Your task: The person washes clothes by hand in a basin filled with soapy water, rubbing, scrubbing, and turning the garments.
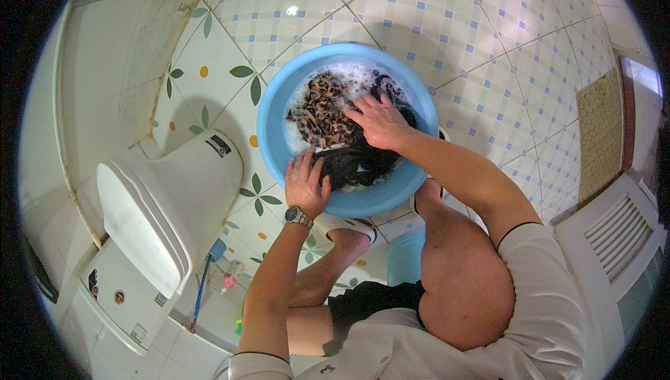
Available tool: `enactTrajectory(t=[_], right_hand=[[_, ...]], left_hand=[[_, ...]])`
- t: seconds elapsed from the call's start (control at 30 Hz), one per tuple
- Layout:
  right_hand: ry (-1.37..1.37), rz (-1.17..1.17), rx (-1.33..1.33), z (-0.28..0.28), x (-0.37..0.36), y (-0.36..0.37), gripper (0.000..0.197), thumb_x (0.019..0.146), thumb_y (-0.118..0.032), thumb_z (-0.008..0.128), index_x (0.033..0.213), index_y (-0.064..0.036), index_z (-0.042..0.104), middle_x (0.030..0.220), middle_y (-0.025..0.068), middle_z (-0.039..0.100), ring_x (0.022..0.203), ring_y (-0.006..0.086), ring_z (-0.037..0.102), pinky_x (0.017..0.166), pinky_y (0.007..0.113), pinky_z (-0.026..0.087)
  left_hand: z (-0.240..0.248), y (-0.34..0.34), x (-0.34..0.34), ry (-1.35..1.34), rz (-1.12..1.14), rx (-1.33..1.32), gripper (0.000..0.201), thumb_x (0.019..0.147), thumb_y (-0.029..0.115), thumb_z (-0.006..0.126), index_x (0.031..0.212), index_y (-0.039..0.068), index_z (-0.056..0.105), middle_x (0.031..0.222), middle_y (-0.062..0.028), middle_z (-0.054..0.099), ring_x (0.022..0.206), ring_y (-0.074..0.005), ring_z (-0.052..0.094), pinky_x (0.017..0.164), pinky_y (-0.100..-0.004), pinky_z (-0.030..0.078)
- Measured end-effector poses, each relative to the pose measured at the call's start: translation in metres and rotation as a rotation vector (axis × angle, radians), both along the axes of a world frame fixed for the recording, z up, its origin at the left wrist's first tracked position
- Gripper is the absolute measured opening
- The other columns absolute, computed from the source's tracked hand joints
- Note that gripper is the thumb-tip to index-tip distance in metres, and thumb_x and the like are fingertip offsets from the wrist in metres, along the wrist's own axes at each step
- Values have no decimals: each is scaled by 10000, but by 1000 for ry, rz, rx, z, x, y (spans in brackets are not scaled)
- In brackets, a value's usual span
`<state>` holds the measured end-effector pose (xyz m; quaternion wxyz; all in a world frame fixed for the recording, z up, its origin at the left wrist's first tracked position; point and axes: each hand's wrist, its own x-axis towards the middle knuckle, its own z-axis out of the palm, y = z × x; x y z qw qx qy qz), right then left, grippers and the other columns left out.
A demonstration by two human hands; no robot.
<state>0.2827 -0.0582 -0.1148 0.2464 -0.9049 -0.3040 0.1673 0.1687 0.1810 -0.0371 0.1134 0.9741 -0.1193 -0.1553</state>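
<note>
A round light-blue basin [277, 73] on the tiled floor holds soapy water with white suds [356, 76]. Soaking in it are a leopard-print cloth [322, 111] at the left and black cloth [352, 164] at the near side and right. My right hand [382, 122] reaches over the right part of the basin, fingers spread between the print and the black cloth. At the near-left rim is my left hand [306, 183], fingers stretched toward the black cloth, with a metal wristwatch [299, 217] on that wrist. Neither hand visibly grips anything.
A white toilet [153, 212] stands at the left, with a blue-handled brush [207, 272] and a small bottle with pink [232, 277] beside it. Between my legs is a light-blue container [406, 258]. A brown mat [599, 132] and a slatted white door [618, 237] are at the right.
</note>
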Motion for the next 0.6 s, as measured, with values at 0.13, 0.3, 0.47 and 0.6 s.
enactTrajectory(t=[0.13, 0.3, 0.47, 0.6], right_hand=[[0, -2, -10, -2, 0, 0, 529, 821, -124, 590, 1350, -140, 584, 1341, 133, 549, 1332, 331, 444, 1060, 558, 356], [33, 20, -77, 3, 9, 0, 565, 808, -225, 729, 1344, -157, 562, 1270, 119, 543, 1263, 311, 464, 1024, 543, 376], [74, 20, -173, 6, 14, 4, 557, 810, -255, 727, 1331, -154, 558, 1258, 136, 562, 1241, 323, 487, 1005, 568, 384], [185, 39, -235, 16, 25, 5, 516, 817, -270, 711, 1300, -151, 571, 1194, 151, 610, 1206, 339, 527, 985, 593, 385]], left_hand=[[0, -1, 0, 3, 14, -10, 448, 839, 228, 644, 1257, 66, 638, 1452, -165, 502, 1334, -371, 477, 1163, -540, 299], [1, 2, 0, -20, 11, -22, 438, 842, 218, 636, 1251, 62, 635, 1446, -182, 505, 1315, -390, 487, 1144, -556, 318], [1, 2, 1, -14, 4, -25, 439, 842, 211, 631, 1253, 57, 629, 1436, -196, 513, 1299, -404, 498, 1130, -570, 328], [0, 4, 0, -36, 9, -52, 437, 832, 201, 637, 1243, 51, 630, 1412, -193, 531, 1287, -403, 506, 1124, -571, 334]])
